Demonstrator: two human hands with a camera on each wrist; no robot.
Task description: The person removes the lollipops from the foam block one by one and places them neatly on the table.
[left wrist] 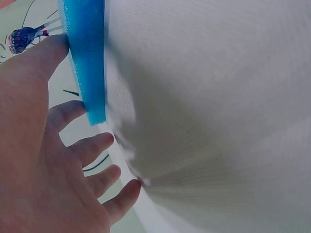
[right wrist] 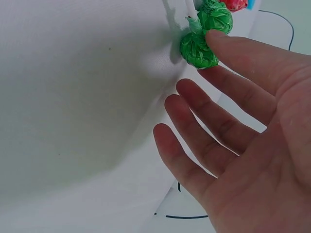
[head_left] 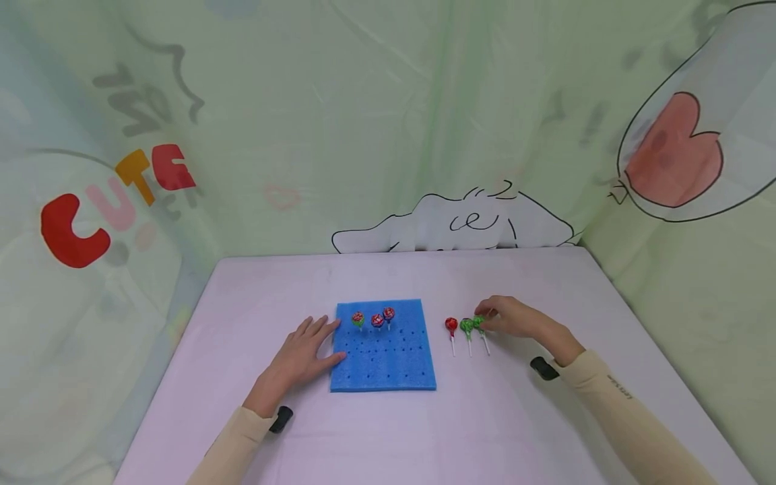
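Note:
A blue foam board (head_left: 382, 367) with rows of small holes lies on the table, and several lollipops stand in its back rows, one red-green (head_left: 358, 318) and others red and blue (head_left: 389, 314). My left hand (head_left: 298, 356) rests at the board's left edge, fingers spread, its thumb and index finger touching the foam. Right of the board lie a red lollipop (head_left: 451, 325) and two green ones, sticks toward me. My right hand (head_left: 514, 316) pinches the head of the rightmost green lollipop (right wrist: 197, 52) between thumb and index finger; the other fingers are loosely extended.
A pale cloth covers the table (head_left: 388, 444). Behind and at both sides hangs a printed green curtain (head_left: 303, 135). Each wrist wears a small dark device, such as the black one (head_left: 543, 368) at the right sleeve.

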